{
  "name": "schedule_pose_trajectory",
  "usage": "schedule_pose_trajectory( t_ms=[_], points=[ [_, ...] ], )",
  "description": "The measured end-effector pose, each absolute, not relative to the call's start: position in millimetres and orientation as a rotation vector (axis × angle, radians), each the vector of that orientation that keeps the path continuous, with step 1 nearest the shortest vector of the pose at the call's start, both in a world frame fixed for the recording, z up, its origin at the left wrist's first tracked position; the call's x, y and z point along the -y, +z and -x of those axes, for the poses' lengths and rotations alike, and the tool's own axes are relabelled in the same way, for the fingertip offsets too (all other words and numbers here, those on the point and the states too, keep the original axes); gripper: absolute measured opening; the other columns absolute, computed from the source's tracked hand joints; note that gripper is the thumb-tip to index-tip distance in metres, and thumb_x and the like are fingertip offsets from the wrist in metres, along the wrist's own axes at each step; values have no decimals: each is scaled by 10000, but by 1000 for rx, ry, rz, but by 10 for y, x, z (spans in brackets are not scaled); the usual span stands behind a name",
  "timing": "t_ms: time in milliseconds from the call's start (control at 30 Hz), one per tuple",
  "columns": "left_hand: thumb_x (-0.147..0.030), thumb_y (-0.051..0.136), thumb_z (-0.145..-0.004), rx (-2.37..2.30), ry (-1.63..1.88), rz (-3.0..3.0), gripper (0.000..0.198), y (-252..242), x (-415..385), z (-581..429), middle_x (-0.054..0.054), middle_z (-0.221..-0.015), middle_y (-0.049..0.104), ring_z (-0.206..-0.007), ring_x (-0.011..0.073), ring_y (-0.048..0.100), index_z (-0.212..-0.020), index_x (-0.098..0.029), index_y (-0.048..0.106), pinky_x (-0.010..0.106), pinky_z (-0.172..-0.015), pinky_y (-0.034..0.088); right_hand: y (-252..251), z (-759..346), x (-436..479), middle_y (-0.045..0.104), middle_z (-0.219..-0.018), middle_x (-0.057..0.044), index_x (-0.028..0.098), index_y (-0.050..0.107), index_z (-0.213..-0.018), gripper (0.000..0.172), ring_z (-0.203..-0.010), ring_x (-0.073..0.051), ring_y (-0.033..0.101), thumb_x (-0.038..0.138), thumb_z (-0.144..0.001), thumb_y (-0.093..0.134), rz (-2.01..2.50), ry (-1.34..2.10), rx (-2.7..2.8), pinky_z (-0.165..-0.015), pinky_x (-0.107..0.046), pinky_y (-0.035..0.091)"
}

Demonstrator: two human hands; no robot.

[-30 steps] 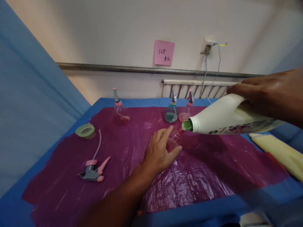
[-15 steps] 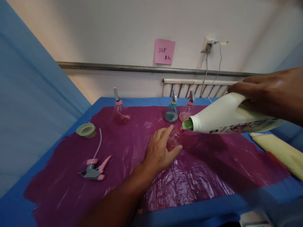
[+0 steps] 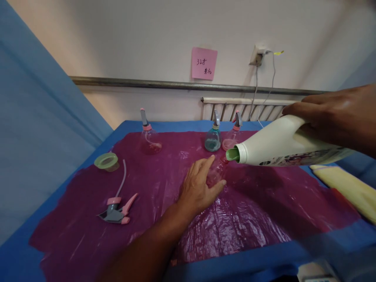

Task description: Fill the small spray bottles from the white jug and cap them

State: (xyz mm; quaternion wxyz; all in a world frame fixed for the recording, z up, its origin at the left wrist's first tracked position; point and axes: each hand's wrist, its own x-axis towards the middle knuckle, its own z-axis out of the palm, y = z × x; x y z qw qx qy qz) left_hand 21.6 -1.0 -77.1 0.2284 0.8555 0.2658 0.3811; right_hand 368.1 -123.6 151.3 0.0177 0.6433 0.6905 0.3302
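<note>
My left hand [image 3: 198, 188] is wrapped around a small clear bottle [image 3: 216, 170] that stands open-topped on the magenta plastic sheet [image 3: 249, 219]. My right hand [image 3: 337, 117] grips a large white detergent jug [image 3: 282, 145] tipped nearly level. The jug's green spout [image 3: 232, 154] hangs just above the small bottle's mouth. No stream of liquid is visible. A grey and pink spray head [image 3: 117, 211] with its tube lies loose on the sheet at the left. Beside it, farther back, rests a green cap [image 3: 106, 161].
Three small spray bottles stand at the back: a pink one [image 3: 148, 137] on the left, a teal one [image 3: 213, 139] and another pink one [image 3: 233, 135] behind the spout. A yellow cloth [image 3: 346, 188] lies at the right. Blue fabric [image 3: 35, 149] covers the table and left side.
The jug's spout has crept slightly left and closer over the small bottle's mouth. My left hand has stayed on the bottle.
</note>
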Motion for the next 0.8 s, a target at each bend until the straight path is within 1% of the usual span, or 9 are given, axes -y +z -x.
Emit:
schedule_pose_trajectory(
  t_ms=[167, 233, 367, 400, 467, 600, 700, 767, 800],
  points=[
    [-435, 849, -982, -739, 1045, -2353, 803, -778, 8, -226, 117, -1514, 656, -1406, 344, 665, -1697, -323, 500, 586, -1222, 561, 1463, -3668, 1290, 833, -971, -35, 366, 757, -1076, 322, -636, -249, 614, 494, -860, 558, -1994, 1064, -2135, -535, -358, 242],
    [-436, 853, -978, -742, 1051, -2351, 806, -778, 7, -228, 120, -1513, 659, -1405, 345, 667, -1693, -311, 503, 583, -1223, 563, 1380, -3667, 1313, 841, -953, -43, 354, 776, -1082, 335, -653, -256, 653, 463, -843, 568, -2012, 1072, -2142, -533, -350, 264],
    [-433, 841, -986, -752, 1045, -2352, 805, -776, 7, -222, 135, -1531, 658, -1427, 350, 664, -1695, -277, 494, 581, -1239, 559, 1054, -3739, 1323, 883, -1082, -59, 313, 816, -1163, 397, -791, -266, 776, 429, -889, 554, -2182, 1070, -2113, -577, -340, 365],
    [-433, 837, -988, -755, 1038, -2349, 810, -777, 6, -220, 140, -1541, 656, -1439, 353, 661, -1700, -271, 485, 584, -1244, 557, 962, -3763, 1315, 887, -1099, -59, 310, 827, -1177, 412, -827, -270, 796, 427, -907, 540, -2258, 1069, -2090, -600, -340, 395],
    [-428, 838, -983, -773, 1026, -2328, 838, -784, 4, -216, 150, -1556, 651, -1464, 363, 651, -1712, -259, 461, 592, -1253, 551, 803, -3808, 1291, 887, -1037, -58, 302, 849, -1151, 433, -857, -285, 813, 426, -888, 528, -2471, 1041, -2038, -643, -347, 449],
    [-398, 852, -957, -838, 1010, -2251, 898, -811, -5, -226, 166, -1595, 635, -1509, 375, 629, -1727, -247, 415, 605, -1278, 530, 617, -3886, 1252, 802, -784, -45, 252, 856, -1015, 447, -751, -274, 758, 417, -712, 571, -3050, 869, -1951, -682, -361, 510],
    [-373, 847, -947, -862, 1006, -2213, 893, -825, -14, -238, 177, -1628, 616, -1527, 379, 623, -1719, -244, 416, 607, -1288, 522, 478, -3972, 1251, 735, -720, -26, 229, 818, -888, 375, -721, -249, 706, 356, -610, 601, -3468, 787, -1755, -687, -359, 523],
    [-369, 831, -958, -857, 1011, -2207, 868, -825, -18, -242, 182, -1639, 605, -1542, 376, 613, -1712, -238, 422, 609, -1304, 509, 331, -4043, 1259, 723, -725, -23, 221, 786, -846, 306, -697, -233, 676, 320, -601, 633, -3704, 687, -1655, -669, -359, 533],
    [-370, 822, -967, -852, 1012, -2207, 851, -821, -19, -242, 182, -1642, 601, -1549, 372, 609, -1709, -237, 426, 609, -1312, 501, 245, -4076, 1262, 734, -749, -26, 221, 779, -860, 283, -686, -225, 666, 319, -627, 653, -3746, 656, -1690, -659, -359, 542]
  ],
)
